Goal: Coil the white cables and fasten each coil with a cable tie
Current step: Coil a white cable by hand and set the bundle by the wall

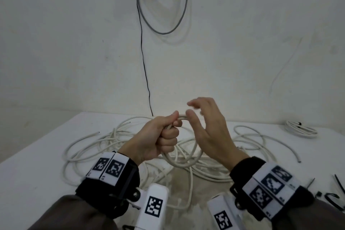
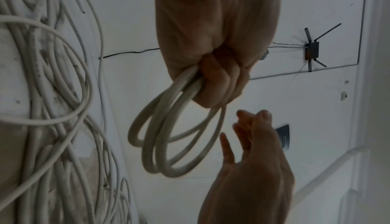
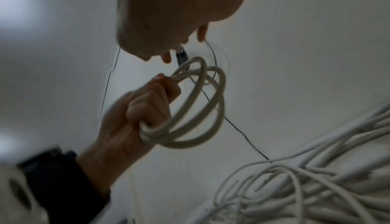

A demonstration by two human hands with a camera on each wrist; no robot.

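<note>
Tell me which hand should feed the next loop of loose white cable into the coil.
Right. The left hand is fisted around the small white cable coil, so it is occupied. The right hand is open beside it, holding nothing, free to reach the loose white cable on the table.

The left hand (image 1: 160, 136) is raised at the centre, closed in a fist around cable loops (image 2: 168, 136), thumb on top. The right hand (image 1: 211, 127) hovers just right of it, fingers loosely spread, holding nothing. Both wrists wear black bands.
</note>
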